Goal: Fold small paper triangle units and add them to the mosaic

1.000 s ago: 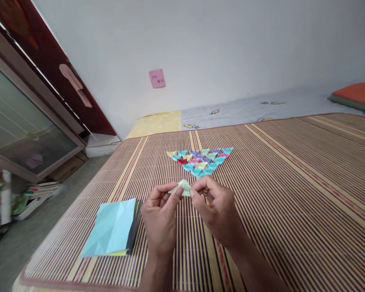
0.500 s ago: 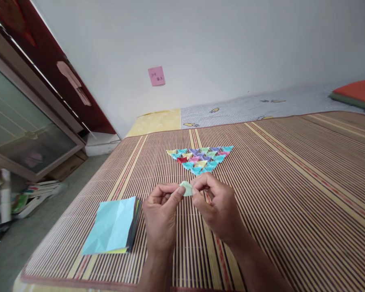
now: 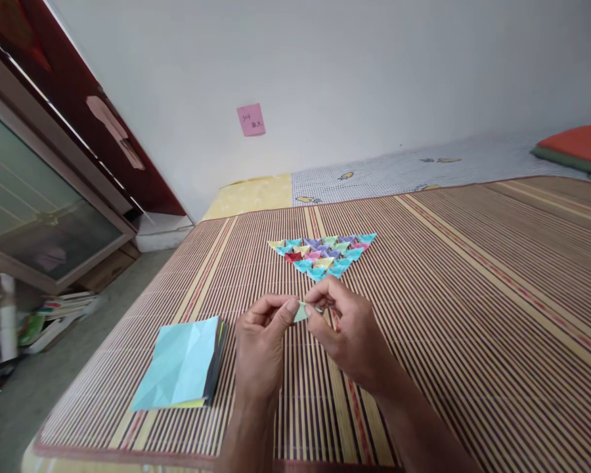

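Note:
My left hand (image 3: 261, 348) and my right hand (image 3: 347, 332) meet above the striped bamboo mat (image 3: 473, 315), both pinching one small pale green folded paper piece (image 3: 301, 311) between thumbs and forefingers. Most of the piece is hidden by my fingertips. Just beyond my hands lies a flat triangle of many small folded paper pieces (image 3: 324, 255) in blue, pink, yellow, purple and red, its point towards me. A stack of square paper sheets (image 3: 180, 363) with a light blue sheet on top lies left of my left hand.
The mat covers a bed with a checked sheet (image 3: 404, 172) and a red cushion (image 3: 578, 143) at the far right. A pink note (image 3: 251, 120) is stuck on the white wall. A glass-fronted cabinet (image 3: 34, 197) and books on the floor (image 3: 54, 318) stand to the left.
My fingers have closed in on the green piece, which now shows smaller between them. My hands have stayed in about the same place while the view shifted slightly.

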{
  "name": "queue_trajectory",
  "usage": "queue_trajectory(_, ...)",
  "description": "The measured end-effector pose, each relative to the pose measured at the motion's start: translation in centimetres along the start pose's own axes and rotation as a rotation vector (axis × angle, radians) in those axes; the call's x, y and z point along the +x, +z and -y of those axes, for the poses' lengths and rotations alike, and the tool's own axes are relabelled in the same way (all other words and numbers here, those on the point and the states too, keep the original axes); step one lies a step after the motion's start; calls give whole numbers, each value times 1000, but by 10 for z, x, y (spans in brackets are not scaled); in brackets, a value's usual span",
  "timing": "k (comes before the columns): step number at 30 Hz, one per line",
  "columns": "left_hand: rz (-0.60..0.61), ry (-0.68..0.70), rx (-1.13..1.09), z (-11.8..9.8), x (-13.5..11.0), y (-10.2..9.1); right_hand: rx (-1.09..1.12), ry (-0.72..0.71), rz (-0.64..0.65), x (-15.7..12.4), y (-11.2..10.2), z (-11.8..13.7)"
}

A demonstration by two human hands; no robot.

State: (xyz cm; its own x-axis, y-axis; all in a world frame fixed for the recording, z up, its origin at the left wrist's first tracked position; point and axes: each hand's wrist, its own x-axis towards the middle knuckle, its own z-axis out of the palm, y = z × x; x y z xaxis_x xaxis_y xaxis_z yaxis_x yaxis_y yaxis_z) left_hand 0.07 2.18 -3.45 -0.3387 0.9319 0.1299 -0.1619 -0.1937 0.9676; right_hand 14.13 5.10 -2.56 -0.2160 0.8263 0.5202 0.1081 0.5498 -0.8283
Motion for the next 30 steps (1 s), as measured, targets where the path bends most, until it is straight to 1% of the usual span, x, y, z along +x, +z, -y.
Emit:
queue_trajectory(3,-55,-37,-146,-1,1,4,88,65,98,0,0,0)
queue_trajectory(5,-64,-83,-251,-2,2,6,106,88,144,0,-1,0)
queue_trajectory(8,-13,-136,-293,-4,3,5,61,60,113,0,-2,-1)
queue_trajectory(11,74,-139,-186,-4,3,0,34,52,76,0,-3,-2)
queue_trajectory(13,106,-119,-123,-4,3,-3,78,102,56,1,-3,-2)
queue_trajectory(17,51,-101,-180,-4,2,1,251,219,60,2,1,-3)
queue_trajectory(20,19,-104,-240,-5,-1,8,282,247,49,1,5,-3)
queue_trajectory(23,77,-128,-250,-6,-3,12,256,230,24,0,6,-4)
queue_trajectory(25,105,-138,-253,-6,-3,13,282,234,28,0,6,-4)
queue_trajectory(27,53,-128,-284,-6,-3,13,332,267,52,1,6,-5)
queue_trajectory(30,-95,-138,-376,-6,0,12,341,303,167,2,8,-4)
